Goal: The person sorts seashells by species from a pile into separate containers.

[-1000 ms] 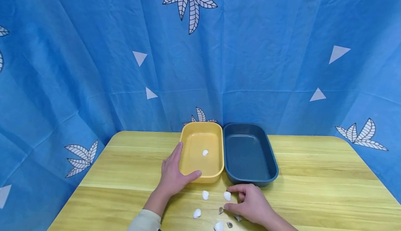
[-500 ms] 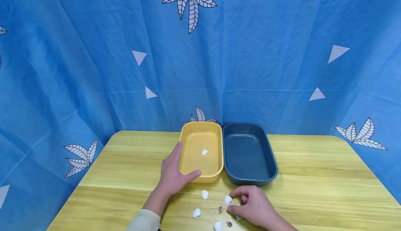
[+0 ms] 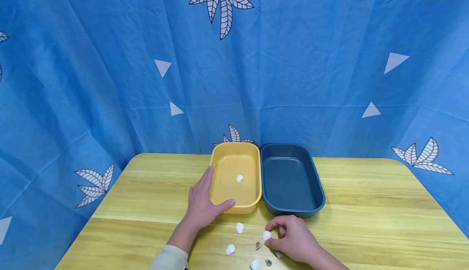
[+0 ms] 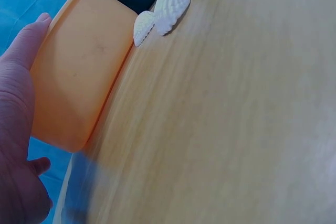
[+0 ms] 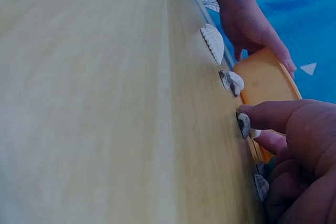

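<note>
My left hand [image 3: 200,208] rests on the yellow bin [image 3: 215,172], straight fingers along its left side and thumb over the front rim. Inside that bin lies one white seashell [image 3: 239,178]. My right hand [image 3: 293,237] pinches another white seashell [image 3: 266,235] between thumb and index finger, low over the table in front of the bins. In the right wrist view this seashell [image 5: 255,133] is mostly hidden behind a small dark seashell [image 5: 244,125]. More small dark seashells [image 3: 258,246] lie beside and below the right hand, one [image 3: 278,254] partly covered by it.
A dark blue bin [image 3: 319,188] stands against the yellow one's right side. Loose white seashells [image 3: 239,227] lie on the wooden table [image 3: 366,209], left of the right hand and near the front. A blue patterned curtain [image 3: 311,58] hangs behind the table's back edge.
The white seashell by my right hand has shifted slightly toward me, and my thumb and index finger have closed in on it. My left hand stays on the yellow bin.
</note>
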`<state>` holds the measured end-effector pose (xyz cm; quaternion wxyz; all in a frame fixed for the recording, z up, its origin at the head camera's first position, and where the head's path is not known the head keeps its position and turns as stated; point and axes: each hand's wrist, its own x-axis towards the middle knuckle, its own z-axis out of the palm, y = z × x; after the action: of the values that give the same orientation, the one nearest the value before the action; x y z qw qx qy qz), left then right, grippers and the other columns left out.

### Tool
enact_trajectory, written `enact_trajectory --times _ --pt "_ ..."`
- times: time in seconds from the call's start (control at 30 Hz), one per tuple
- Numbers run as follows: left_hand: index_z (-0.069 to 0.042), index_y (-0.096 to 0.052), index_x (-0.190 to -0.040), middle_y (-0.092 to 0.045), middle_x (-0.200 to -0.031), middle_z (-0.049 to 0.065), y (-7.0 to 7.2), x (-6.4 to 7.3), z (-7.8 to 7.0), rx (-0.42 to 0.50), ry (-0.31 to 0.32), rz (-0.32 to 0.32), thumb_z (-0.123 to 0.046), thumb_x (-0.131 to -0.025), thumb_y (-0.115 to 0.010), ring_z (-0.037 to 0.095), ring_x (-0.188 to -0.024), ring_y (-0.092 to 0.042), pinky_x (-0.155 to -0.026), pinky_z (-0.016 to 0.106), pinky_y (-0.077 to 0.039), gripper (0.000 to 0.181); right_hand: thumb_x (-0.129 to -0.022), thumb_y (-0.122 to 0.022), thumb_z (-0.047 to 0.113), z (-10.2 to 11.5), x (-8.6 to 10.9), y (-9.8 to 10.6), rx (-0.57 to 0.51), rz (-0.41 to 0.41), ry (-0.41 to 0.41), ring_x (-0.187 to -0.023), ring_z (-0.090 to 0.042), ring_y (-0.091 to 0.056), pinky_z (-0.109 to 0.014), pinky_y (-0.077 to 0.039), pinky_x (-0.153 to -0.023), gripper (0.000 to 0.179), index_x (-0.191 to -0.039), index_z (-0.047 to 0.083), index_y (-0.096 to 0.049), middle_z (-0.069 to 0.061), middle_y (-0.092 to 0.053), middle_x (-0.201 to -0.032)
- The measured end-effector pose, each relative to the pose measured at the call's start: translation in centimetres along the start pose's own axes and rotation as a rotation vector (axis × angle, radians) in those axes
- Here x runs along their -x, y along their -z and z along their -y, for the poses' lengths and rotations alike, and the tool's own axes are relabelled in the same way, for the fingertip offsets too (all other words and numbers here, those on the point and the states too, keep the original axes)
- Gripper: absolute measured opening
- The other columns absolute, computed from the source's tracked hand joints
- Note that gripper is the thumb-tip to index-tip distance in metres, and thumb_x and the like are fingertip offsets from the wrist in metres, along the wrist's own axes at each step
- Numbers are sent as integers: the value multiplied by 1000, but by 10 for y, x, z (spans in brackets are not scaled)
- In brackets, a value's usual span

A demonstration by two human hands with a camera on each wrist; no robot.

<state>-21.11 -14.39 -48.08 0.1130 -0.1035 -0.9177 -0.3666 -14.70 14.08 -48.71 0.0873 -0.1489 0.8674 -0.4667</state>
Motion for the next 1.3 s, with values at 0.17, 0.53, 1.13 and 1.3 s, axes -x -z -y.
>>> enact_trajectory --times 0.17,0.53,1.13,1.3 --pt "-20 -15 -162 -18 -165 -2 0 0 0 6 1 1 -69 -72 -76 30 -147 -22 -111 69 -3 120 -73 -90 25 0 0 -1 -10 -8 -11 -50 -5 -35 -22 -32 -50 23 -86 19 -72 9 -39 -57" --pt "-22 -14 -162 -18 -164 -1 0 0 0 10 -5 -2 -64 -73 -78 30 -147 -21 -110 70 -4 118 -73 -90 26 1 4 1 -44 -27 -17 -50 -5 -36 -21 -33 -49 23 -86 17 -72 8 -40 -58" --pt "-19 -16 -162 -19 -164 -1 -2 -1 2 -3 -10 -12 -66 -72 -77 33 -146 -24 -110 70 -5 119 -77 -88 26 34 2 10 -111 -33 72 -50 -6 -30 -24 -41 -60 22 -92 18 -74 8 -31 -57" --pt "-20 -16 -162 -19 -164 -2 -2 -1 2 -1 4 -13 -65 -72 -78 32 -146 -23 -111 68 -4 118 -77 -87 25 51 -5 13 -121 -45 99 -50 -8 -27 -24 -40 -60 21 -92 17 -74 7 -27 -56"
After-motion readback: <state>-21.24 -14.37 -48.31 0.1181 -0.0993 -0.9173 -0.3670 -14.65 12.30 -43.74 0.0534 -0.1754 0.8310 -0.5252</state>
